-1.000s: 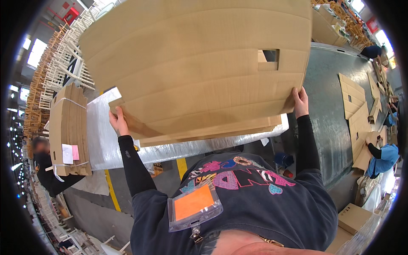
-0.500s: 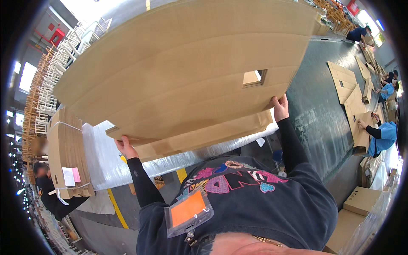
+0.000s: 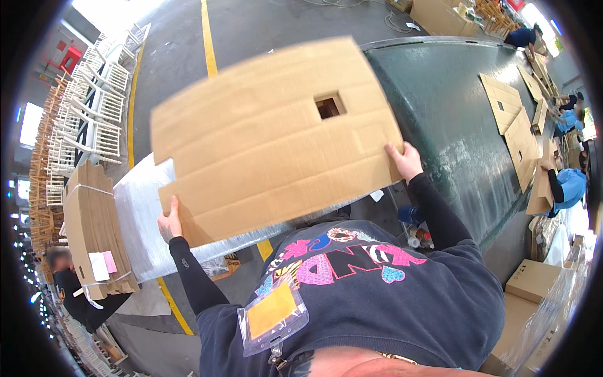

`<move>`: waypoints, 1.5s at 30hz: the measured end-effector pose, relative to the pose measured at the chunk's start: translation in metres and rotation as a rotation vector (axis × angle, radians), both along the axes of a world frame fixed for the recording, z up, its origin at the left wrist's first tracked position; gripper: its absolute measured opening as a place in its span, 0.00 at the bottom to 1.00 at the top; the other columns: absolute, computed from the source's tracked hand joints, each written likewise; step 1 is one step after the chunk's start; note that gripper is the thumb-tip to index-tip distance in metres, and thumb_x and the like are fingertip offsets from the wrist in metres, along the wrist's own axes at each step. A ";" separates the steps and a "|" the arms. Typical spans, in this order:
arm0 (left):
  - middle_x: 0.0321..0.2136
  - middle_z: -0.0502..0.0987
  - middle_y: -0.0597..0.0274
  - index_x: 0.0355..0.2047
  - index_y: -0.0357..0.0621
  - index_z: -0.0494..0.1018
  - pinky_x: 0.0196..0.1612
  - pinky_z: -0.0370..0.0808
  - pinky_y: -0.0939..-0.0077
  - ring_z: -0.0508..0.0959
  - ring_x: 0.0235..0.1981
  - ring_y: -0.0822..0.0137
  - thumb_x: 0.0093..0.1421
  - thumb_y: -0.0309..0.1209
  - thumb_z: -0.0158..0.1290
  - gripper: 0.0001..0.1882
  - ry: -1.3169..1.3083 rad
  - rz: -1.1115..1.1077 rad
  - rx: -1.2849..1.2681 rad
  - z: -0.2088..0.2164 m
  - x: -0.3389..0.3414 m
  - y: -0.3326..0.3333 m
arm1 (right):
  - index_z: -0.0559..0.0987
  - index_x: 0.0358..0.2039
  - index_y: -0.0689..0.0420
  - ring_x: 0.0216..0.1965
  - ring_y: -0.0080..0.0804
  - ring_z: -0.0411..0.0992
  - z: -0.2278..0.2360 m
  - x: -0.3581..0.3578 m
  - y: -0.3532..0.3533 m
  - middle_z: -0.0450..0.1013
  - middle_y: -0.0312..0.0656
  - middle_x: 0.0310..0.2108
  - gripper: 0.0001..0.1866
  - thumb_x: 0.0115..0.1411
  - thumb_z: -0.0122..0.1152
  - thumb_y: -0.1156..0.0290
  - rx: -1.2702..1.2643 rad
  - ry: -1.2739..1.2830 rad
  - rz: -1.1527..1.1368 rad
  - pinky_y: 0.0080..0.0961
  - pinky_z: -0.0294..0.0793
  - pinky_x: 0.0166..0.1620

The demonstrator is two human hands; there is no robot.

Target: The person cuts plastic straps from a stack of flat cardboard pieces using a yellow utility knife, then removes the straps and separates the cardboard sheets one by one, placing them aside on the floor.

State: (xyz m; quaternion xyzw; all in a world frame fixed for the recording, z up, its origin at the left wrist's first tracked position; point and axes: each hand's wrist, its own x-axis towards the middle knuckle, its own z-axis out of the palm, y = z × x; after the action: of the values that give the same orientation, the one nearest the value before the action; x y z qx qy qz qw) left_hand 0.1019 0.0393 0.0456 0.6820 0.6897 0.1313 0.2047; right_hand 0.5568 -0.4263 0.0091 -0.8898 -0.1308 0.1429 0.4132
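A flat brown cardboard sheet [image 3: 264,151] is held up in front of me, tilted, with a square cut-out near its right side and a notch in its left edge. My left hand [image 3: 168,221] grips the sheet's lower left corner, thumb on the near face. At the right edge, my right hand [image 3: 407,162] pinches it the same way. The fingers behind the cardboard are hidden. Beneath the sheet, a surface covered in shiny clear plastic film [image 3: 141,217] shows at the left.
A strapped stack of cardboard [image 3: 94,220] stands at left, beside a person in black. A long green table [image 3: 449,125] runs along the right, bearing cardboard pieces [image 3: 518,141]; people in blue work there. White chairs [image 3: 94,119] line the far left. Boxes [image 3: 534,289] sit at lower right.
The cardboard sheet has tipped and come lower, so it covers less of the view. More far floor and table show. Both hands keep their grip.
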 end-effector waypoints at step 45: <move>0.30 0.81 0.52 0.32 0.44 0.82 0.43 0.78 0.60 0.81 0.37 0.50 0.38 0.24 0.57 0.16 0.523 -1.334 -0.154 -0.002 0.073 -0.080 | 0.87 0.36 0.51 0.38 0.43 0.80 0.031 -0.033 0.091 0.82 0.45 0.33 0.20 0.38 0.63 0.73 -0.556 -0.118 1.267 0.36 0.79 0.43</move>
State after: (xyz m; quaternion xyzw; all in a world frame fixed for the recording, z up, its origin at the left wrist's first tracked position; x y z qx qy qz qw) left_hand 0.1749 -0.0404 0.0436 0.9508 0.1602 -0.2382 0.1169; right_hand 0.5237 -0.3349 0.0405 -0.7212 -0.6057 0.3362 -0.0008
